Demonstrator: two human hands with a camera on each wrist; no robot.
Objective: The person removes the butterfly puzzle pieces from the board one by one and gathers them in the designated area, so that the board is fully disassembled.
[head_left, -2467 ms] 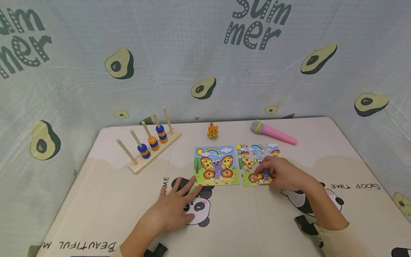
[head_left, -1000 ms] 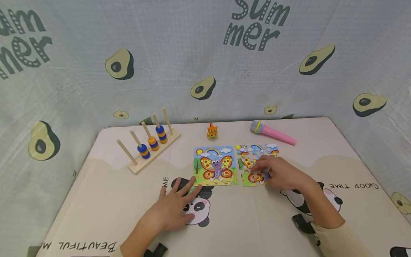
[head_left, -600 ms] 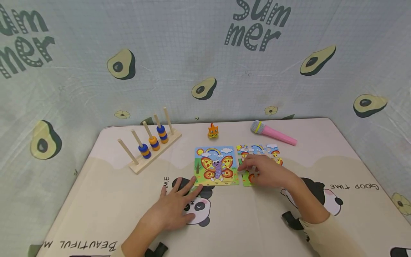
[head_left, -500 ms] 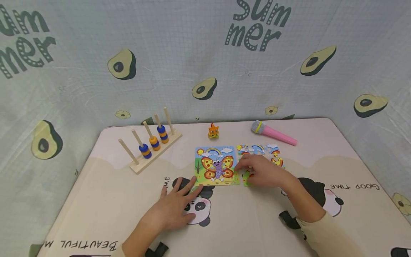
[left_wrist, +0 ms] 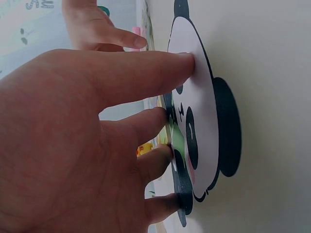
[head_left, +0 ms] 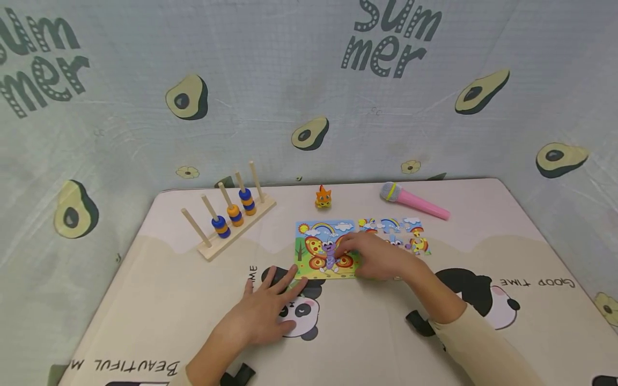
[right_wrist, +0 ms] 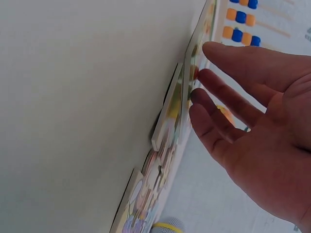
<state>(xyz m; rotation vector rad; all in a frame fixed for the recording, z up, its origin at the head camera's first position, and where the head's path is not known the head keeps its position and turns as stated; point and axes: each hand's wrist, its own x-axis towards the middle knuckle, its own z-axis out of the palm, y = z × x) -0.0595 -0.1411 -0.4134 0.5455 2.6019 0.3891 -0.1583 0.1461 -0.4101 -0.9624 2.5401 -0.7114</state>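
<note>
My left hand [head_left: 260,316] rests on the table with its fingers spread, their tips by the near left corner of a square butterfly puzzle picture [head_left: 303,262]. My right hand [head_left: 383,258] reaches across the right part of that picture, its fingertips at the butterfly's body. In the right wrist view, the fingers [right_wrist: 233,97] are loosely bent against the picture board, with nothing seen between them and the thumb. To the right lie several loose puzzle pieces [head_left: 419,245], partly hidden under my right hand and wrist.
At the back left stands a wooden peg counter [head_left: 219,249] with blue and orange rings. A small orange toy figure [head_left: 323,198] stands behind the puzzle picture, and a pink toy microphone [head_left: 420,202] lies at the back right. Panda prints [head_left: 306,316] mark the tablecloth.
My right hand has moved left from the loose puzzle pieces onto the butterfly picture, uncovering pieces on the right. My left hand has stayed in place.
</note>
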